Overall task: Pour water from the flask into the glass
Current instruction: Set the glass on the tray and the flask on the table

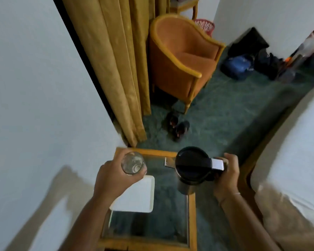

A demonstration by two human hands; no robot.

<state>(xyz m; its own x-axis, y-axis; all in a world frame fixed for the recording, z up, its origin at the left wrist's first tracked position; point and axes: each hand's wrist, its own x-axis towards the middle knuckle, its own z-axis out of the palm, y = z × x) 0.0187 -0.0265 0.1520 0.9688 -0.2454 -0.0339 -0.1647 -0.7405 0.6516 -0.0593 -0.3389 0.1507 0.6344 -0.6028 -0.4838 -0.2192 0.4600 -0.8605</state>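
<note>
Nearest: white rectangular tray (134,194) lies on the glass-topped, wood-framed worktop (192,223). Left hand (114,180) is wrapped around the clear drinking glass (132,163), held upright above the tray's far edge. Right hand (227,171) is closed on the handle of the steel flask with black lid (191,166), upright, near the glass but apart. No stream visible; water level in glass unreadable. Judgement: both vessels grasped; tilt and pour remain.

One head-worn wide-angle camera looks steeply down and forward from close above the tabletop (192,223), taking in the floor (225,115) and armchair (185,57) beyond
</note>
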